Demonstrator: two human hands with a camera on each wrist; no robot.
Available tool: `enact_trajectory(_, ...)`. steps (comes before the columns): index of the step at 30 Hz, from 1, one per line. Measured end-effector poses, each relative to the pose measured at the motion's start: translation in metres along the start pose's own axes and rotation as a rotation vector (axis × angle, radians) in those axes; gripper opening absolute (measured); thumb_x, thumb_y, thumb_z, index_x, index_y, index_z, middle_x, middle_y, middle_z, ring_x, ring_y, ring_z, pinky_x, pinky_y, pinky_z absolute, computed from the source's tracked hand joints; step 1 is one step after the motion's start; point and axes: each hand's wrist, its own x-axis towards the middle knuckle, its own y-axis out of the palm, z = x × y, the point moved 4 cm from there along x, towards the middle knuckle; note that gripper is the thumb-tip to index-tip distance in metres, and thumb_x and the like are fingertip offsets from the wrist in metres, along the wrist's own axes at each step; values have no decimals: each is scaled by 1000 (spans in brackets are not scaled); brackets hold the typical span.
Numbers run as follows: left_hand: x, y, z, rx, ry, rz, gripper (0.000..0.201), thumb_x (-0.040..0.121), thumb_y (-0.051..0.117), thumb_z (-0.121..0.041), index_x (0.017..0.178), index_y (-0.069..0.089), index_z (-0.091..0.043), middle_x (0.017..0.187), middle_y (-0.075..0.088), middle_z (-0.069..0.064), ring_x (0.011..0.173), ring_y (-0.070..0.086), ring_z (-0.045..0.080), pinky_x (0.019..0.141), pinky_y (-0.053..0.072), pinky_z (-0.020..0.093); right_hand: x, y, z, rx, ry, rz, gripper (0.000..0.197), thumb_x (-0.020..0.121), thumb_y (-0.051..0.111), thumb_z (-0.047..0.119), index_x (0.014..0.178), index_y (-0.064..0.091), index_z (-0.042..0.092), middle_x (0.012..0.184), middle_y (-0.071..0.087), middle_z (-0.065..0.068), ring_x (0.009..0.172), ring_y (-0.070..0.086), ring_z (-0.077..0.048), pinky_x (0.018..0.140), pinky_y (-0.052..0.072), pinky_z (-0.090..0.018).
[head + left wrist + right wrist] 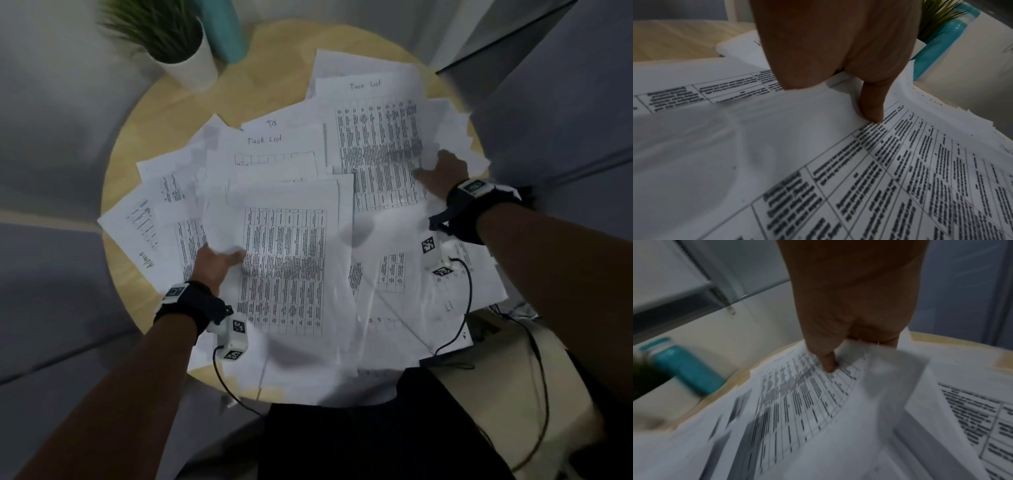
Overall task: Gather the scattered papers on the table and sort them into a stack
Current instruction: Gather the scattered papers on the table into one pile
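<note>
Several white printed sheets lie scattered and overlapping over a round wooden table (pixel 164 113). My left hand (pixel 219 260) grips the left edge of a sheet with a printed table (pixel 287 267) in the middle of the pile; in the left wrist view its thumb (pixel 871 104) presses on top of that sheet (pixel 900 170), the fingers hidden beneath. My right hand (pixel 442 174) pinches the right edge of a "Task List" sheet (pixel 376 144) at the far right; in the right wrist view its thumb (pixel 828 360) lies on that sheet (pixel 797 394), which looks lifted and blurred.
A white pot with a green plant (pixel 185 51) and a teal bottle (pixel 224 31) stand at the table's far left edge. Papers overhang the table's near and right edges. A dark glass-like panel edge (pixel 496 44) is at the upper right. Wrist cables (pixel 462 308) trail over the papers.
</note>
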Motion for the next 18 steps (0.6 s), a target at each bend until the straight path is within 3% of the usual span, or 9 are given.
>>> enact_trajectory(5, -1, 0, -2, 9, -26, 21, 53, 84, 74, -1, 134, 55, 4, 134, 61, 16, 123, 56, 25, 104, 37, 30, -15, 9, 1, -73, -13, -2, 44, 96, 55, 26, 130, 50, -2, 131, 54, -24, 115, 57, -42, 90, 48, -41)
enact_trajectory(9, -3, 2, -2, 34, -25, 36, 52, 87, 72, -3, 135, 54, 6, 137, 59, 18, 120, 55, 21, 103, 35, 28, -34, 3, -8, -20, -51, -134, 31, 97, 51, 22, 118, 57, 0, 120, 61, -24, 107, 60, -42, 81, 46, -39)
enact_trajectory(12, -1, 2, -4, 44, -30, 22, 49, 87, 73, -4, 131, 56, 8, 136, 59, 20, 129, 54, 28, 112, 34, 35, -50, -5, -15, -13, -111, -223, 23, 97, 45, 14, 106, 57, -3, 110, 63, -29, 100, 58, -44, 71, 36, -36)
enact_trajectory(14, -1, 3, -5, 66, -26, 13, 47, 86, 74, -6, 129, 58, 8, 135, 60, 19, 130, 53, 31, 116, 32, 41, -62, -12, -20, -26, -125, -286, 23, 97, 43, 11, 104, 58, -6, 110, 62, -31, 99, 58, -45, 72, 37, -39)
enact_trajectory(18, -2, 4, -12, 61, 13, -25, 47, 85, 74, 0, 128, 58, 8, 127, 64, 18, 116, 60, 28, 102, 40, 31, -89, -34, -30, 52, -39, -436, 26, 99, 42, 8, 114, 55, -8, 116, 60, -31, 107, 57, -46, 77, 42, -43)
